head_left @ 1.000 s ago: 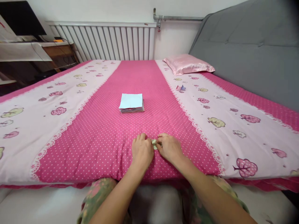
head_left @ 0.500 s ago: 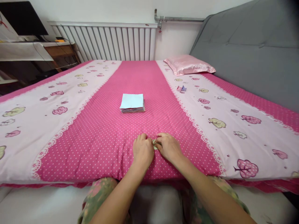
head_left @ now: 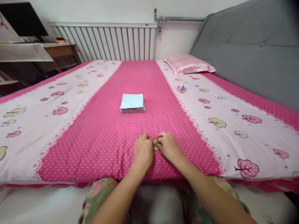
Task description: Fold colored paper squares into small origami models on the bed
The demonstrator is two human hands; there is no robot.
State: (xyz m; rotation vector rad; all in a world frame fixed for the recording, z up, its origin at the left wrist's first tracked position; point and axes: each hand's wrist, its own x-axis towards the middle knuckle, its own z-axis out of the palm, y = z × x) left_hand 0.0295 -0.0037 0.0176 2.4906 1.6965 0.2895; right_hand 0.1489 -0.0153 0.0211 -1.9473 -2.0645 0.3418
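Observation:
A small pale yellow-green piece of folded paper (head_left: 156, 147) lies low over the bed's front part, mostly covered by my fingers. On its left side my left hand (head_left: 143, 151) is closed, fingers curled down onto the paper's edge. From the right, my right hand (head_left: 168, 145) pinches it between thumb and fingers. Further back sits a stack of square paper (head_left: 132, 101) with a light blue sheet on top. Two small folded paper pieces, one pink and one blue (head_left: 184, 88), rest together to the right of the stack.
The bed (head_left: 98, 140) has a pink dotted cover with pale tree-print bands. A pink pillow (head_left: 189, 64) lies at the back right by the grey headboard (head_left: 252, 46). Behind stand a white radiator (head_left: 105, 42) and a desk with a monitor (head_left: 23, 20).
Both hands stay around the folded paper with only very slight finger movement. The stack and the small folded pieces are unmoved.

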